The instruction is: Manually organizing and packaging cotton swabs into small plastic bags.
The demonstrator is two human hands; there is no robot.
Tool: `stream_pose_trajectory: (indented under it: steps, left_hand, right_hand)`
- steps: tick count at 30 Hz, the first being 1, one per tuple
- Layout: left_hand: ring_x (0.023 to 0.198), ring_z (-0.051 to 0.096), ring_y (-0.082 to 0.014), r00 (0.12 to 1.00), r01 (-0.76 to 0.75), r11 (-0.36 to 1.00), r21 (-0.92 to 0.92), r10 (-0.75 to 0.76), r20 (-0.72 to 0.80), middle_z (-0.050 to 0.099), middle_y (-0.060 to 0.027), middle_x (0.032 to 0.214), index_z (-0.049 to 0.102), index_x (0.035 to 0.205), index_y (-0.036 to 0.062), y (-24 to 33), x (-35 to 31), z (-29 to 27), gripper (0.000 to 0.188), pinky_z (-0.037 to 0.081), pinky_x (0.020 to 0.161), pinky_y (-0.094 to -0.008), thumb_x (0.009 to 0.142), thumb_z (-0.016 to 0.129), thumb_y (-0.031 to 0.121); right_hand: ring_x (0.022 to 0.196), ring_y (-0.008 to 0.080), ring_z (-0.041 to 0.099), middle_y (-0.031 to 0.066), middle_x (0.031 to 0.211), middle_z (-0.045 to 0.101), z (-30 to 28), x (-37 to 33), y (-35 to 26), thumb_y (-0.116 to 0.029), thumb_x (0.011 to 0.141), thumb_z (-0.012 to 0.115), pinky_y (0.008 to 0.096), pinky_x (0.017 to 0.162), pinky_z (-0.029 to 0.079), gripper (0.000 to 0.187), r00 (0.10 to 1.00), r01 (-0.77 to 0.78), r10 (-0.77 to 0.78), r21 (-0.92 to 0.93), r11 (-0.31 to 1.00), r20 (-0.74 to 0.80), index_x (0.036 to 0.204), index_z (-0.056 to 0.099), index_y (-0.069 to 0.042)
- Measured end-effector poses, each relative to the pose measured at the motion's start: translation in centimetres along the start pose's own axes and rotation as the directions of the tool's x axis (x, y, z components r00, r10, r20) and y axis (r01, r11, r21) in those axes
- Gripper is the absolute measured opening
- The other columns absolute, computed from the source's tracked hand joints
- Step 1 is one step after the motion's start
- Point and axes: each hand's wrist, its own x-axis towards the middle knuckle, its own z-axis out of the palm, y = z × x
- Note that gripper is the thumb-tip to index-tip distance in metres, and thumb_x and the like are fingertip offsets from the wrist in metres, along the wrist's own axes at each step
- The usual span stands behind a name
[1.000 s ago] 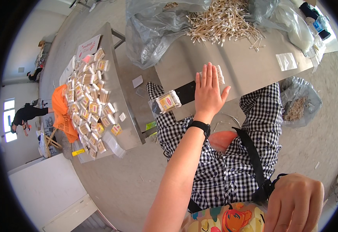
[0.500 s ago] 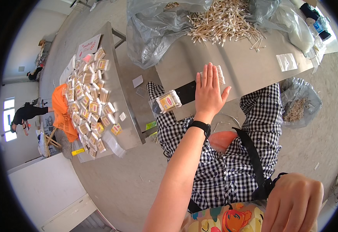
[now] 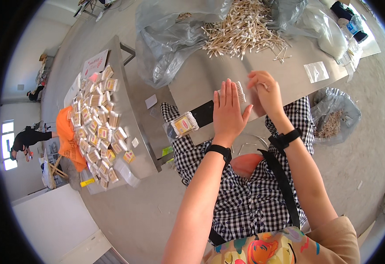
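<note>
My left hand (image 3: 228, 115) lies flat, fingers stretched out and together, over a layer of cotton swabs (image 3: 241, 91) on the metal table (image 3: 219, 66). Only the swabs' white tips show past its fingers. Just right of it, my right hand (image 3: 268, 92) is raised with its fingers curled in toward the thumb, slightly blurred; what they hold, if anything, I cannot make out. Beside my left wrist, a clear pack of cotton swabs (image 3: 184, 125) with a yellow label rests at the table's near-left edge, next to a black strip (image 3: 203, 113).
A heap of loose swabs (image 3: 243, 33) spills from a grey plastic bag (image 3: 168, 48) at the back. A clear pouch (image 3: 316, 71) lies at the right. Many packed swabs (image 3: 96, 127) cover the left table. Another bag (image 3: 348, 112) with swabs stands on the floor at right.
My right hand has come up from the lower right to beside my left hand. The left hand stays flat on the swabs, and the whole view has shifted slightly.
</note>
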Motion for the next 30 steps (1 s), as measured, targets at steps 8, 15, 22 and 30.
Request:
stream_pose_trajectory:
  steps: [8, 15, 22, 30]
  left_hand:
    - [0.150, 0.025, -0.0334, 0.998, 0.023, 1.000, 0.002, -0.023, 0.053, 0.028, -0.0211, 0.160, 0.029, 0.153, -0.0048, 0.0, 0.1, -0.3, 0.084, 0.022, 0.121, -0.0492, 0.094, 0.056, 0.048]
    - [0.151, 0.024, -0.0337, 0.998, 0.014, 1.000, -0.004, -0.014, 0.054, 0.028, -0.0211, 0.160, 0.028, 0.153, -0.0053, 0.0, 0.2, -0.3, 0.085, 0.021, 0.121, -0.0496, 0.094, 0.056, 0.049]
    - [0.151, 0.023, -0.0339, 0.999, 0.011, 1.000, 0.010, -0.012, 0.048, 0.028, -0.0216, 0.160, 0.028, 0.153, -0.0057, -0.1, 0.1, -0.1, 0.085, 0.021, 0.121, -0.0495, 0.094, 0.057, 0.049]
    - [0.150, 0.024, -0.0340, 0.999, 0.009, 1.000, 0.008, -0.010, 0.032, 0.028, -0.0219, 0.160, 0.029, 0.152, -0.0059, 0.0, 0.2, 0.0, 0.084, 0.022, 0.121, -0.0497, 0.093, 0.057, 0.048]
  right_hand:
    - [0.098, 0.0231, 0.062, 0.0009, 0.095, 0.068, 1.5, -1.7, 2.5, 0.002, 0.073, 0.058, 0.0364, 0.088, 0.047, 0.015, 0.974, 0.220, -0.224, -0.311, 0.924, 0.024, 0.060, 0.060, -0.006]
    - [0.096, 0.0225, 0.061, 0.0002, 0.093, 0.068, 1.2, -1.7, 2.5, 0.002, 0.075, 0.057, 0.0361, 0.089, 0.047, 0.017, 0.984, 0.179, -0.178, -0.278, 0.944, 0.030, 0.062, 0.062, -0.007]
    - [0.096, 0.0219, 0.061, -0.0004, 0.094, 0.067, 1.3, -1.8, 2.5, 0.002, 0.076, 0.056, 0.0365, 0.089, 0.047, 0.018, 0.983, 0.182, -0.180, -0.276, 0.944, 0.034, 0.063, 0.065, -0.008]
    - [0.098, 0.0222, 0.060, -0.0004, 0.094, 0.067, 1.2, -1.8, 2.7, 0.003, 0.074, 0.056, 0.0366, 0.090, 0.047, 0.019, 0.982, 0.187, -0.181, -0.289, 0.939, 0.047, 0.063, 0.066, -0.008]
